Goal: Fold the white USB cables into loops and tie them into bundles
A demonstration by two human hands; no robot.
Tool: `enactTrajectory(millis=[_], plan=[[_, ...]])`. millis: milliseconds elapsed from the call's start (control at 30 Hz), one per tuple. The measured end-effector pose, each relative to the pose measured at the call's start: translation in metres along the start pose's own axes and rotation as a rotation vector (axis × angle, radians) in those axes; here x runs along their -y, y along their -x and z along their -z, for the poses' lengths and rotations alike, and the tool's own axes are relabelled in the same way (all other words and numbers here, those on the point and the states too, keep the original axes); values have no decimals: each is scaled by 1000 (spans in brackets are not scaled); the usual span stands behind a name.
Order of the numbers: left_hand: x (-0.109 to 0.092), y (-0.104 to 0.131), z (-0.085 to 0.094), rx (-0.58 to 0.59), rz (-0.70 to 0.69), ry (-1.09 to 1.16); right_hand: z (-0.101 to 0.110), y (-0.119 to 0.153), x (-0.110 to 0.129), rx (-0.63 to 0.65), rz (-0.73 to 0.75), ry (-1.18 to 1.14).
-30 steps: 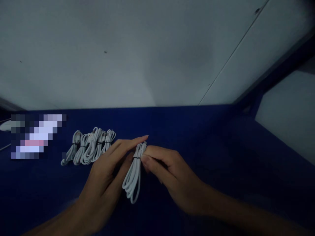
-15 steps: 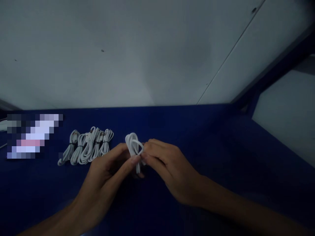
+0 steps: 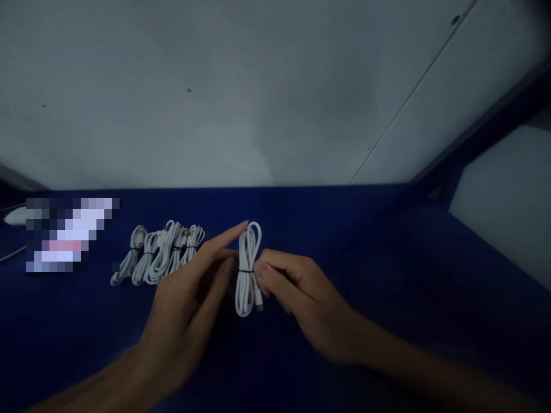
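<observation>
A coiled white cable point(image 3: 248, 289) stands nearly upright between my hands, a thin black tie round its middle and a plug showing at its lower right. My right hand point(image 3: 297, 289) is closed, pinching the bundle's right side near the tie between thumb and fingers. Just left of the bundle, my left hand point(image 3: 193, 292) has its thumb and index finger spread apart. That index fingertip reaches the top of the coil, and whether it touches is hard to tell. Several more tied white cables point(image 3: 161, 255) lie in a row behind my left hand.
All this is on a dark blue table point(image 3: 301, 212) with a pale wall point(image 3: 215, 115) behind it. A pixelated bright oblong point(image 3: 73, 235) lies at the far left, beside a white rounded object point(image 3: 17, 216) with a cord near it. A blue frame point(image 3: 456, 166) slants up at the right.
The cable bundle has turned more upright, and its black tie and plug now show. My left thumb has come off the bundle and its index finger has stretched out. The view has shifted slightly.
</observation>
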State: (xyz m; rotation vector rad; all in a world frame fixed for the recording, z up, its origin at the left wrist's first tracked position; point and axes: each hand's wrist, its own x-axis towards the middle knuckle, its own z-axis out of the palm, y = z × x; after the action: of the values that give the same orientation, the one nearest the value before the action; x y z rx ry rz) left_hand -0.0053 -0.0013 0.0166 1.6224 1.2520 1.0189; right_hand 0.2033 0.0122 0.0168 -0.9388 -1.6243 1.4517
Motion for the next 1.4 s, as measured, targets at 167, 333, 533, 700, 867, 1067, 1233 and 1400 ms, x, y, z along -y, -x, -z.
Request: enactTrajectory(millis=[167,333,533,700,867,1067,1233,1400], plan=[[8,3,-1,27,-365,-397,5,-7,-8,50,-146,-242],[6,6,1,-70,-506,-430,8,-10,-10,164,-210,-363],[-2,2,3,-82,-254,-267,6,-5,-4,173,-152,-208],[-5,-5,1,-14,119,84,4,-2,-3,113,119,211],[-8,-11,0,162,406,478,5,-2,-13,135,370,499],[-6,-7,0,119,294,288,3,-2,-8,106,214,312],[-2,2,0,16,-147,-198,3,-3,-2,9,40,26],[-1,3,3,-50,-255,-304,10,-8,-1,155,-45,-136]])
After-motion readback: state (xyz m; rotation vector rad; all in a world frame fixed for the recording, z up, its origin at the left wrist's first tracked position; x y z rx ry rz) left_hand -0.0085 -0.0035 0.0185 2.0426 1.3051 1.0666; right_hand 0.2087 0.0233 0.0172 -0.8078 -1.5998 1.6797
